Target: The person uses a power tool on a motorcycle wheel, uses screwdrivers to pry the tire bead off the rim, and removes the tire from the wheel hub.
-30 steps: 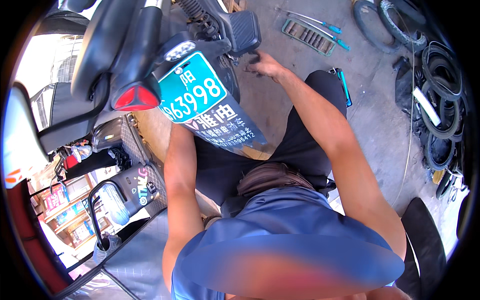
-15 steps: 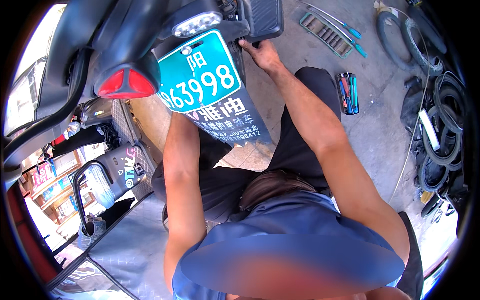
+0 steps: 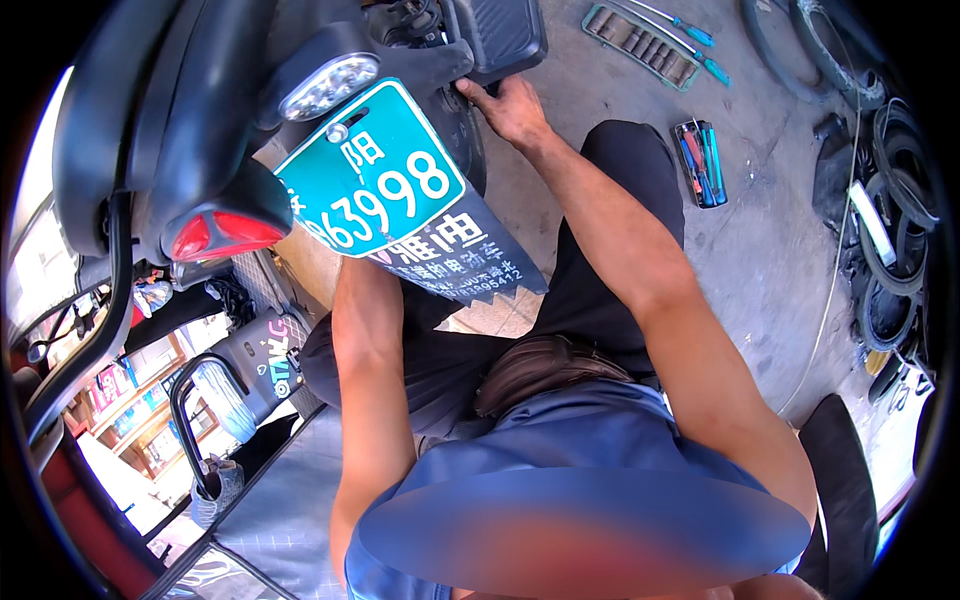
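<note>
In front of me is the rear of a dark electric scooter point(image 3: 150, 130), with a red tail light point(image 3: 225, 236) and a round white lamp point(image 3: 330, 88). A green number plate point(image 3: 400, 150) hangs below, with a dark printed mud flap point(image 3: 480, 260) under it. My right hand point(image 3: 510, 108) reaches the right side of the rear wheel point(image 3: 468, 145). Its thumb lies against the wheel, and its curled fingers are partly hidden. My left forearm point(image 3: 368, 310) goes up behind the plate and flap, which hide my left hand.
On the floor to the right lie a green socket tray point(image 3: 640, 45), two blue-handled screwdrivers point(image 3: 700, 35) and a small tool box point(image 3: 702, 165). Old tyres point(image 3: 890, 240) pile up at the far right. Another vehicle's grey seat point(image 3: 255, 350) stands at left.
The scooter's rear and plate appear lower and further left, mostly because the view has shifted. My right hand stays at the wheel's side; my left hand remains hidden.
</note>
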`<control>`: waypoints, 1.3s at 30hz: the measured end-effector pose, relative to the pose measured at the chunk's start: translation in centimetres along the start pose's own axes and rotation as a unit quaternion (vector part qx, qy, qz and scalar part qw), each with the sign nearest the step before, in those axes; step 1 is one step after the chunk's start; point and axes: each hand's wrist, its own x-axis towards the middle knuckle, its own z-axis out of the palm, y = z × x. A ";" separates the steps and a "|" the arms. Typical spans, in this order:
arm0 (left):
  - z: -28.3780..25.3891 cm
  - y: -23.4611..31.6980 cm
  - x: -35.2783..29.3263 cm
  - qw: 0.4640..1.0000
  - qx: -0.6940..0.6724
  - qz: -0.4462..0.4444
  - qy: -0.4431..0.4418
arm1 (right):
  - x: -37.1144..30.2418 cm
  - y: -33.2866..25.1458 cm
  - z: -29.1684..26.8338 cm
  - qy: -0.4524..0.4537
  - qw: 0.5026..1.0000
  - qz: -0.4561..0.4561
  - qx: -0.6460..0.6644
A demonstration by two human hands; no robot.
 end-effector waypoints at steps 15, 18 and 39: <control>-0.3 0.4 0.0 0.999 0.006 0.006 -0.039 | -1.0 -0.8 0.2 0.056 0.998 0.032 0.024; 0.8 -0.7 -1.6 0.998 -0.001 0.002 -0.060 | -1.0 -0.2 0.2 0.068 0.997 0.039 -0.017; 8.6 -4.2 -7.8 0.953 -0.091 -0.028 -0.287 | 7.4 7.1 -3.8 -0.002 0.988 0.039 -0.148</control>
